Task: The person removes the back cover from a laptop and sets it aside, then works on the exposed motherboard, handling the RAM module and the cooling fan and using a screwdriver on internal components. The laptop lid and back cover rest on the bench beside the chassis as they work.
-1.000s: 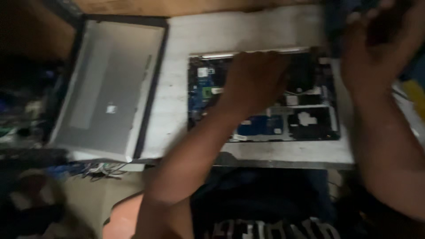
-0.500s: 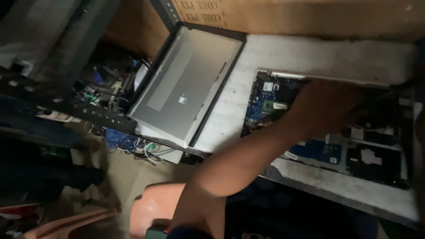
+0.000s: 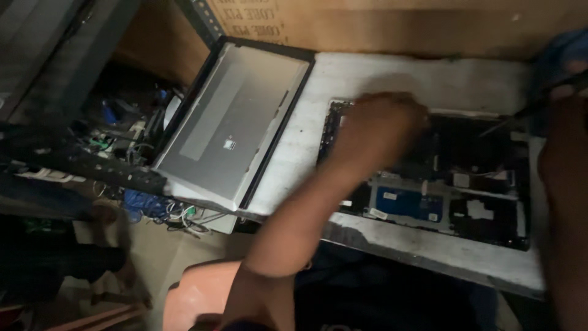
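white worktop (image 3: 380, 79), dim light. opened laptop base (image 3: 429, 178) is laid at its right half; left hand (image 3: 373, 132) is rested on it, blurred, finger state unclear. right hand (image 3: 566, 153) at edge, thin tool (image 3: 527, 110) pinched. grey lid panel (image 3: 236, 122) alongside, left.

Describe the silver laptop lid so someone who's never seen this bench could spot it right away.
Start at the white worktable. At its left end, beside the opened laptop base under the left hand, lies the silver laptop lid, overhanging the edge. It alone is smooth, grey and black-rimmed; the base shows dark circuitry.

One head-worn view looks steeply down, close, at the white worktable's (image 3: 392, 76) front edge, tilted clockwise.
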